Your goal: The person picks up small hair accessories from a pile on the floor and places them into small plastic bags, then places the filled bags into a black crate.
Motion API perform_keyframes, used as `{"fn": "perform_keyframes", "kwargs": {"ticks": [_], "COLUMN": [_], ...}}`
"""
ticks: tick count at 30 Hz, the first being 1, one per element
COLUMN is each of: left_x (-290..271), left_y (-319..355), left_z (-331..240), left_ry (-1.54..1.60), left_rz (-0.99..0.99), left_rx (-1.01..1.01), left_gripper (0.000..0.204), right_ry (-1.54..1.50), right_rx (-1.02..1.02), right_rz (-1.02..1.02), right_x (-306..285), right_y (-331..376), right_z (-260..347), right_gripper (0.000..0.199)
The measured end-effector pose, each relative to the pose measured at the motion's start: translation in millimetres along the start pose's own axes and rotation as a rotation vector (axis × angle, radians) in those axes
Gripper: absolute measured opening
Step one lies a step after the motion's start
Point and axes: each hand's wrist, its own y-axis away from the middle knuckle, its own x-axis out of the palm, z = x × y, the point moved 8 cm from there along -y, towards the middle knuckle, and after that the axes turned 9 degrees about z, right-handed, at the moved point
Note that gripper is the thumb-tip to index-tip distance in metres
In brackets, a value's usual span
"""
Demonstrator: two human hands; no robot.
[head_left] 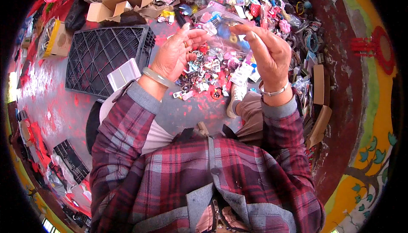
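Observation:
My left hand (174, 54) is raised palm-up over the pile, its fingers loosely spread and the thumb apart. Opposite it, my right hand (272, 58) hangs back-up, thumb against the bent index finger; whatever is pinched there, if anything, is too thin to make out. Between and just beyond the hands lies a clear plastic bag (227, 37) with blue and pink pieces in or under it. I cannot tell whether either hand touches its film. Below the fingers spreads a heap of small hair ties and trinkets (208, 71). A white tag card (241, 75) lies by my right wrist.
A black plastic crate (97, 58) stands at the left, with a stack of clear-wrapped cards (123, 75) on its corner. An open cardboard box (117, 3) is beyond it. Packaged accessories (263, 3) cover the far right. My shoe (236, 99) stands beside the heap.

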Motion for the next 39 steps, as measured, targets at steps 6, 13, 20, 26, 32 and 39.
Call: {"fn": "perform_keyframes", "kwargs": {"ticks": [6,13,20,26,32,39], "left_x": [20.2,29.2,14.1,22.9,22.3,14.6], "left_y": [0.3,0.0,-1.8,4.3,2.6,0.4], "left_z": [-17.5,-10.1,-2.8,-8.2,-4.8,-13.4], "left_ry": [-0.062,-0.127,-0.026,-0.047,-0.178,-0.178], "left_rz": [0.163,0.208,0.083,0.102,0.108,0.049], "left_rx": [0.238,0.109,0.049,0.032,0.057,0.109], "left_gripper": [0.058,0.045,0.026,0.026,0.025,0.023], "right_ry": [-0.712,-1.059,-1.024,-0.999,-0.973,-0.915], "right_rx": [0.387,0.614,0.641,0.631,0.66,0.648], "right_rz": [-0.063,-0.077,-0.032,-0.047,-0.025,0.078], "right_x": [16.7,50.3,55.4,52.5,53.2,61.7], "right_y": [7.7,23.4,22.2,21.8,24.8,24.1], "right_z": [-48.7,-79.2,-73.6,-80.2,-86.0,-79.6], "right_gripper": [0.024,0.025,0.024,0.023,0.015,0.015]}}
